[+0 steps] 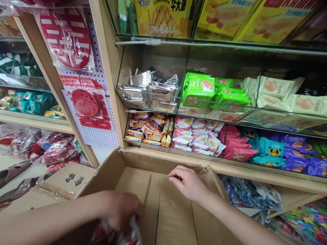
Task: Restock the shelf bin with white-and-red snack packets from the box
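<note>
An open brown cardboard box (133, 163) stands in front of me, below a snack shelf. My left hand (122, 208) reaches down into the box, blurred, and closes on red-and-white snack packets (127, 233) at its bottom. My right hand (187, 183) rests on the box's far flap (178, 166), fingers curled over its edge. Just behind the box, a shelf bin holds white-and-red snack packets (196, 134) and another holds orange-and-blue packets (149, 131).
Glass-fronted bins above hold silver packets (150, 88), green packets (204, 90) and cream packets (283, 93); pink, teal and purple packets (270, 148) fill the lower right. A pegboard (84, 98) with red paper decorations hangs left. A second cardboard box (66, 182) lies lower left.
</note>
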A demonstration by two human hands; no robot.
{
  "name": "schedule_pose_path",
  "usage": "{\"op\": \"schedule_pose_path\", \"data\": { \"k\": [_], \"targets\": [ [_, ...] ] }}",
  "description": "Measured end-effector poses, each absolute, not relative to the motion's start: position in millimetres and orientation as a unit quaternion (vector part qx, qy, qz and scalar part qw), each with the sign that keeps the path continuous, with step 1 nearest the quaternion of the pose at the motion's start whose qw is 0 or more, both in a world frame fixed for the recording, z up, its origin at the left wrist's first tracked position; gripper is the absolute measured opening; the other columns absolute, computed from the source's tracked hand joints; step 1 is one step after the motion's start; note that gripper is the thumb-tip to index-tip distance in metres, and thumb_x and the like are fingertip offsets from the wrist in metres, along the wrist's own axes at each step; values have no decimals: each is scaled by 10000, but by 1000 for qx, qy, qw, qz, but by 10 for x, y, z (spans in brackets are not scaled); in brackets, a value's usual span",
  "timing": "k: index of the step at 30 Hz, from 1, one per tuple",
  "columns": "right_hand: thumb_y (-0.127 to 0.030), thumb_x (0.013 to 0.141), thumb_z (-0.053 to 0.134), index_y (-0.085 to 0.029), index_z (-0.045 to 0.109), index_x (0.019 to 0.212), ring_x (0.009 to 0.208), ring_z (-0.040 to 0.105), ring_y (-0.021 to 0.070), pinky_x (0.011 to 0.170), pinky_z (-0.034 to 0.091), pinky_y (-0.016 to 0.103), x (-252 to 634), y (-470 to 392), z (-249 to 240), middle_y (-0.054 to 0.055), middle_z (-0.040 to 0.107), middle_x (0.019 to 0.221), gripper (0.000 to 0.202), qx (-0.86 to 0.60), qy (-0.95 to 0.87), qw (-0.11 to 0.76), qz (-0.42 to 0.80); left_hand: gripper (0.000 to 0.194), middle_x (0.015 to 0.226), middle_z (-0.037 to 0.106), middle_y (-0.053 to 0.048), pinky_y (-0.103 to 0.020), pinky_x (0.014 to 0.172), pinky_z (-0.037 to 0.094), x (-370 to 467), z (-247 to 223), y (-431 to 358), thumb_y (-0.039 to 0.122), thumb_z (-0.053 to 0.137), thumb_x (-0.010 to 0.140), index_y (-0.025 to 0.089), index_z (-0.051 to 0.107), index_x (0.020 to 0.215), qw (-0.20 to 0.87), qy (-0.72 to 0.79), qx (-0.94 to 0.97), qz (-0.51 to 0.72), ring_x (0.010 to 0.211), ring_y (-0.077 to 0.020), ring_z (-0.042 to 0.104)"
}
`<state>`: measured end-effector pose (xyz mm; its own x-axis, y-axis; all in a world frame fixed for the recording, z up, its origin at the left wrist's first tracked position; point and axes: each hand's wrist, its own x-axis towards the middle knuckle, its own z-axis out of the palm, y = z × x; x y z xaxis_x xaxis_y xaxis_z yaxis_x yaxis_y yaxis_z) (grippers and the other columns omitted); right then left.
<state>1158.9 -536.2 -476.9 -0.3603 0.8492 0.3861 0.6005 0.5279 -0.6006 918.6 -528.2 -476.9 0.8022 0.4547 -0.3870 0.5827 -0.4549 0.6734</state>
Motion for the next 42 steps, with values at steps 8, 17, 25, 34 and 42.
{"op": "schedule_pose_path", "data": {
  "k": [8,17,25,34,42],
  "targets": [
    [-504,736,522,-185,582,806,657,543,128,596,434,244,11579,-5225,-4642,-2,604,729,332,-422,-554,530,483,346,770,611,-38,-272,647,461,9897,-4275,-4893,404,592,702,127,584,910,647,311,644,264,653,-117,549],
    [-368,665,659,-171,618,797,689,561,142,657,458,278,11578,-5262,-4827,26,639,769,241,-429,-484,556,523,391,791,629,-73,-263,645,459,9913,-4563,-4828,469,534,743,100,579,863,751,328,496,287,673,-128,589],
    [-383,686,629,-176,548,872,742,569,163,662,473,303,11529,-5354,-5009,45,613,829,289,-472,-516,537,472,375,738,528,35,-241,607,448,9908,-4698,-4982,296,680,632,174,395,844,677,345,582,290,643,-90,538],
    [-314,752,563,-215,572,946,857,562,182,768,440,324,11629,-5501,-4909,38,619,934,218,-494,-705,402,313,463,837,588,-26,-241,606,443,9889,-4822,-5016,248,619,682,177,340,1045,556,296,736,248,733,-137,570],
    [-322,731,583,-207,544,925,754,575,144,665,478,261,11762,-5501,-4768,21,623,847,228,-460,-632,475,404,445,790,580,-17,-249,637,441,9871,-4573,-5072,342,514,779,168,332,1146,552,286,717,315,699,-117,557]
  ]
}}
